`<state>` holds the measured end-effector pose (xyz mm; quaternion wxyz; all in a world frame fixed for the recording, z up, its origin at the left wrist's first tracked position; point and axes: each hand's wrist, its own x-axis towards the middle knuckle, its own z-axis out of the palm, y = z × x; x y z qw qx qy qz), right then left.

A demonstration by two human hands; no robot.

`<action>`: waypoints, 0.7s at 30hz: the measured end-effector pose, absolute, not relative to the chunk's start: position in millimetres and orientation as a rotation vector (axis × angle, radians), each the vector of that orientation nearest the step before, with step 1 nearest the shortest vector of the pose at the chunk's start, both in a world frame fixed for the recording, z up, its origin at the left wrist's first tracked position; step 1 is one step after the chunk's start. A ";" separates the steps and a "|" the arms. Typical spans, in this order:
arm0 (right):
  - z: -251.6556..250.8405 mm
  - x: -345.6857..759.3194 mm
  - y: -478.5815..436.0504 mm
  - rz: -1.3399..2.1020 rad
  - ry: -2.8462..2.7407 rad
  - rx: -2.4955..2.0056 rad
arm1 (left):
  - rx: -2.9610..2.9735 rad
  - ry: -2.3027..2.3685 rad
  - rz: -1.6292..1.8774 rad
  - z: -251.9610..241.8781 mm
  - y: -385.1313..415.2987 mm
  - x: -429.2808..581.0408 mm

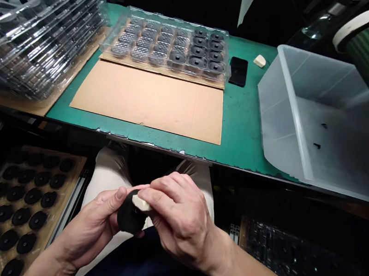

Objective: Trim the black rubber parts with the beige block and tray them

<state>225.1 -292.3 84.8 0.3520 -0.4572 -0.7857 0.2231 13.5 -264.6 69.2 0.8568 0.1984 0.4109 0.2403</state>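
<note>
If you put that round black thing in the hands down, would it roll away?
The black disc might roll if stood on its edge, because its outline is round. Laid on its broad face, it would probably stay put. It's likely stiff too: it looks unbent with the white block against it.

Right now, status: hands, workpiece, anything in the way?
Left hand holds black round disc. Right hand holds off-white block at disc's face. Right hand and block partly cover that face; no other obstruction seen.
</note>
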 end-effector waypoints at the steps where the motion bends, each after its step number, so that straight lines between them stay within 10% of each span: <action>1: 84.4 226.1 -291.3 0.567 -2.072 -1.139 | 0.381 0.854 0.491 68.9 -265.3 14.4; 21: 76.2 211.5 -288.4 0.810 -1.715 -1.447 | 0.499 0.999 0.939 57.9 -265.5 11.9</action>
